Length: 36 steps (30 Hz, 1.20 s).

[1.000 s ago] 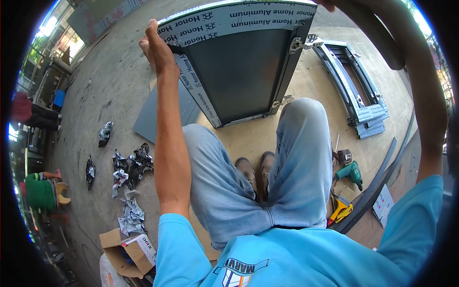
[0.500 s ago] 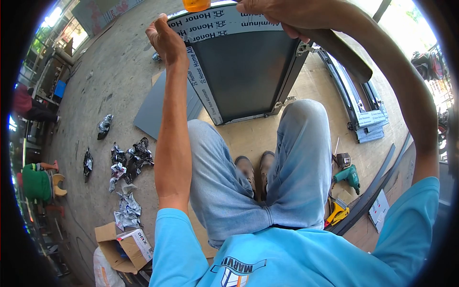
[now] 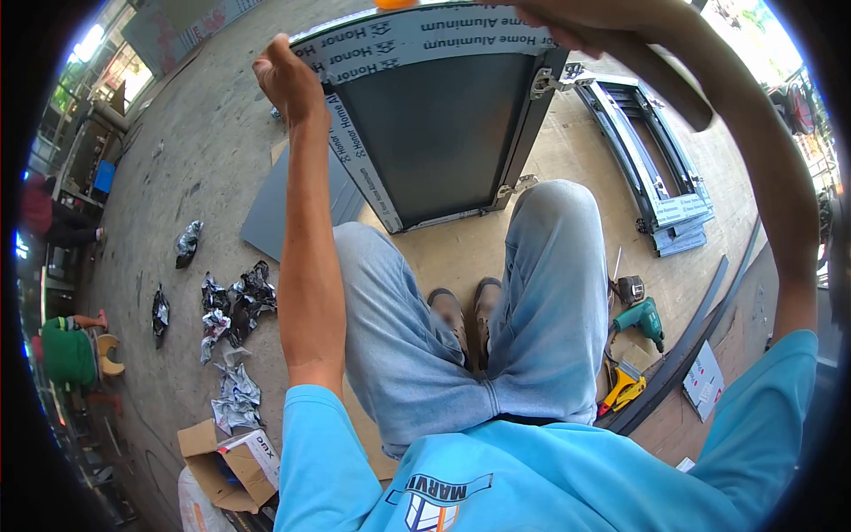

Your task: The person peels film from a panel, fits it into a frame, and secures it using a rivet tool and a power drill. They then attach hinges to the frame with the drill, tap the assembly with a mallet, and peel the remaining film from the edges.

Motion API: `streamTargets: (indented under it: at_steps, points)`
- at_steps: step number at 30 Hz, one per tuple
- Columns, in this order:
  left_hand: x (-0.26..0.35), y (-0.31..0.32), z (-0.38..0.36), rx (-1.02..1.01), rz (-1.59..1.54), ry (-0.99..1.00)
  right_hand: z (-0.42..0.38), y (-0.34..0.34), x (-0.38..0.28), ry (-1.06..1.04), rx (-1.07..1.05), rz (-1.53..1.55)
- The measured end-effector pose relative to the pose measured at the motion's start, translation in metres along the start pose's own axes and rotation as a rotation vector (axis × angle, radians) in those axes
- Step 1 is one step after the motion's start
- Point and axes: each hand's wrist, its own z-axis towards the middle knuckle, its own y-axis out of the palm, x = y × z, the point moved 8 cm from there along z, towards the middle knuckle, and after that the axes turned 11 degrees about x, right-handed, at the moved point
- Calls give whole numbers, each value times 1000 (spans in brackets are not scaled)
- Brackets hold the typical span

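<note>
Before my knees stands a dark panel in an aluminum frame (image 3: 434, 133), upright, with printed protective film on its edges and metal hinges (image 3: 542, 83) on its right side. My left hand (image 3: 291, 82) is closed at the frame's upper left corner, fingertips partly hidden. My right hand (image 3: 603, 19) is wrapped round the dark handle of a mallet (image 3: 660, 82) above the upper right corner. The mallet's orange head (image 3: 394, 3) shows at the top edge of the view, close over the frame's top; contact cannot be made out.
Another film-covered frame (image 3: 660, 168) lies to the right. Near my right knee are a green drill (image 3: 643, 321), a tape measure (image 3: 630, 289) and a yellow-handled tool (image 3: 626, 390). Crumpled film (image 3: 238, 395) and an open carton (image 3: 213, 465) lie left. People (image 3: 69, 350) are at the far left.
The panel and my left hand have shifted slightly left in view. The mallet's head sits higher and more to the right, mostly out of view, and its handle end has moved right.
</note>
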Motion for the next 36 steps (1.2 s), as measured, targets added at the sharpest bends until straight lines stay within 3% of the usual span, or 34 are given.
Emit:
streamTargets:
  at_steps: [4, 6, 7, 10, 13, 15, 19, 21, 23, 27, 28, 29, 30, 32, 33, 34, 36]
  points:
    - [-8, -8, 5, 30, 115, 8, -9, 5, -22, -47, -57, 177]
    - [-5, -5, 3, 19, 184, 53, -30, -9, -21, -121, 64, 172]
    - [-15, -4, 6, -17, 118, -50, -40, -17, -17, -134, 104, 157]
    - [-15, 0, 7, -2, 62, -82, -64, -61, 14, 156, 373, 125]
    - [-15, 2, 7, 1, 77, -65, -81, -74, 44, 153, 572, 118]
    - [-10, -2, 7, 17, 98, -41, -76, -43, 77, 386, 160, 21]
    - [-4, 4, 6, -31, 123, 36, -80, -48, 86, 341, 94, 118]
    - [-9, 2, 4, -32, 134, -40, -78, -37, 108, 423, 219, 161]
    - [-10, 2, 6, -40, 145, -24, -92, -33, 107, 392, 183, 233]
    - [-8, 5, 2, -45, 37, -63, -152, 31, 181, 464, 532, 260]
    - [-12, 4, 4, -79, 25, -57, -185, 62, 193, 287, 782, 181]
    - [-13, 1, 9, -101, 13, -45, -228, 111, 210, 384, 879, 152]
    - [-14, 1, 7, -129, -32, -99, -271, 160, 219, 615, 793, 241]
    - [-20, -2, 8, -134, -51, -121, -358, 264, 239, 934, 391, 201]
    - [-22, -3, 7, -155, -64, -160, -406, 309, 241, 890, 467, 117]
    - [-16, -5, 2, -138, -63, -161, -440, 330, 230, 1036, 354, 83]
    - [-12, -6, -4, -114, -23, -142, -483, 337, 205, 1164, 381, 45]
